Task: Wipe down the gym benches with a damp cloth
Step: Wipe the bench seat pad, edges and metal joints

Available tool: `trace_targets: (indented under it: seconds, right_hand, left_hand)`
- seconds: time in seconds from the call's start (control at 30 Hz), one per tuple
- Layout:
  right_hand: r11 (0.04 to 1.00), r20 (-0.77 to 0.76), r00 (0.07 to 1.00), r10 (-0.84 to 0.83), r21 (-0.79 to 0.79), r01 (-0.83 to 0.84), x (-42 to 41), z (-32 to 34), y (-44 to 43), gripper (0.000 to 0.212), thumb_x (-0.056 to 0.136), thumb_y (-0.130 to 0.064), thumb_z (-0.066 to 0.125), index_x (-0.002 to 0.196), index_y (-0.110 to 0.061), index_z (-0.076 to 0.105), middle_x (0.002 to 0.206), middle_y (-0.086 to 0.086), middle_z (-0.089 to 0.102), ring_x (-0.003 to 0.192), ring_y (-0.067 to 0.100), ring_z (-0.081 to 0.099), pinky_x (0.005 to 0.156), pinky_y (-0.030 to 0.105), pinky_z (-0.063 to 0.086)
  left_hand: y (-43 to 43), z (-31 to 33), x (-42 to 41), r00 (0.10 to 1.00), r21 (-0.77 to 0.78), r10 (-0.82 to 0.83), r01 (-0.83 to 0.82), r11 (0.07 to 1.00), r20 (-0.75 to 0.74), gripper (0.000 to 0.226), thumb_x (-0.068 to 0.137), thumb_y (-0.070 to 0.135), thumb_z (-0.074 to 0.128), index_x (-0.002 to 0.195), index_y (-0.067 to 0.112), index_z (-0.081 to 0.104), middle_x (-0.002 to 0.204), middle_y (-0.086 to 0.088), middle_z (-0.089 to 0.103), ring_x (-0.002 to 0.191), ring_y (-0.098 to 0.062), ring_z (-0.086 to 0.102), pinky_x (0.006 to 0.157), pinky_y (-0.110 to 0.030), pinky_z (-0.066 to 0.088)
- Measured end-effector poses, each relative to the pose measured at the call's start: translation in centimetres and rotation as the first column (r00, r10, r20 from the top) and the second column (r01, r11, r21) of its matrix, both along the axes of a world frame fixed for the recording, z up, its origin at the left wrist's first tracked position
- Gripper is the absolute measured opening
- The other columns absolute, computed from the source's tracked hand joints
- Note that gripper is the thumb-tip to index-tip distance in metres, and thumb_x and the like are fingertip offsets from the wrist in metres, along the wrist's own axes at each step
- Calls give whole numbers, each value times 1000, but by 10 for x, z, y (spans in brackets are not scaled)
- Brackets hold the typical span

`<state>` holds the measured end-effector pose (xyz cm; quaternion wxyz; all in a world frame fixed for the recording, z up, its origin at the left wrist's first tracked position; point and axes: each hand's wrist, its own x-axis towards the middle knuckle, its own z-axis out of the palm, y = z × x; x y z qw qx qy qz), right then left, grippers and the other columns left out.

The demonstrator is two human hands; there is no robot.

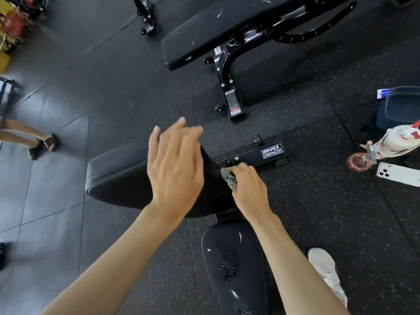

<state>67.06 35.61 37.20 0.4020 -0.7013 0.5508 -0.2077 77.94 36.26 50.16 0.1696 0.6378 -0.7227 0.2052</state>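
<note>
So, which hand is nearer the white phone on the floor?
Right. The right hand, gripping the crumpled green cloth, is left of the white phone; the left hand is farther left, over the black bench pad.

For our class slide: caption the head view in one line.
The right hand presses a green cloth against the bench pad's edge; open left hand spread over the pad.

The cloth [228, 178] was mostly buried under the curled fingers of the right hand [247, 185], only a greenish scrap poking out. Fingertips of the left hand [175, 164] were motion-blurred, and it blocked a good chunk of the back pad [118, 178]. The other bench [227, 28] ran off the top edge, and the sticker [233, 103] on its leg was too tiny to read. On the left a person [27, 137] was just blurry legs. The phone [397, 173] and blue bin [397, 108] got clipped on the right.
</note>
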Motion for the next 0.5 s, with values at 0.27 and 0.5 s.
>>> trace_targets:
  seconds: [0.27,0.5]
  right_hand:
    - [976,408,887,-215,70,204,22,13,14,54,85,10,56,131,-19,56,118,-7,55,114,8,46,93,8,34]
    - [987,223,963,-152,-20,161,18,-31,26,57,83,14,52,133,-12,56,111,-1,57,104,16,47,80,33,49]
  left_hand:
    - [86,-75,33,861,199,84,-209,957,502,82,73,12,60,144,-1,22,151,-15,7,144,-26,5,100,-50,20]
    - [77,-109,29,818,292,19,-227,929,574,95,71,24,71,143,-4,17,149,-15,18,138,-27,16,99,-46,24]
